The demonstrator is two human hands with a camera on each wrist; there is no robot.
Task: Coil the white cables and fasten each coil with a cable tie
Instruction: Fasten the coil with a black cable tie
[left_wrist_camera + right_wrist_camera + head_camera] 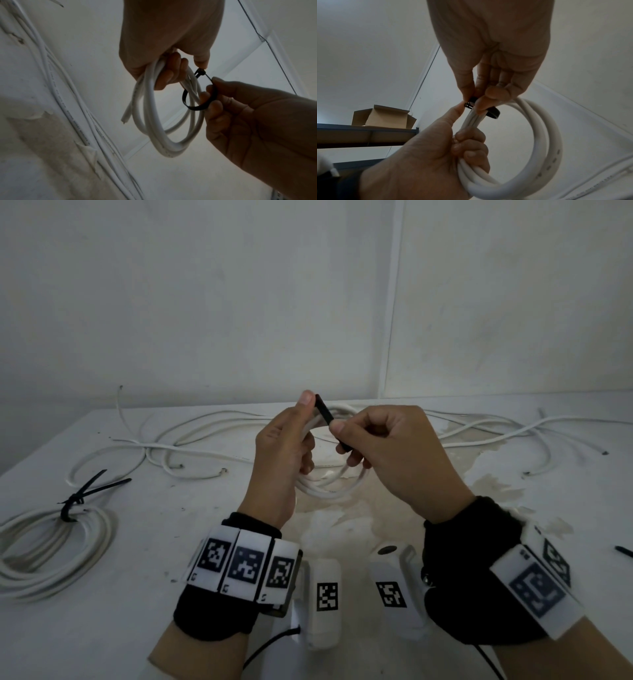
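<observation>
My left hand (291,440) grips a small coil of white cable (329,484) above the table, its fingers curled round the bundled strands (471,152) and its thumb raised beside the tie's head. A black cable tie (325,414) loops round the bundle (200,100). My right hand (376,440) pinches the strap of this cable tie (489,113) between thumb and fingers, close against the left thumb. The tie's head (199,71) sits at the left thumb tip. One cut end of the coil (126,115) hangs free.
A finished coil (51,549) bound with a black tie (82,494) lies at the table's left. Loose white cables (191,433) sprawl across the back of the table (171,542). Another black tie (623,551) lies at the right edge. A cardboard box (383,117) sits on a shelf.
</observation>
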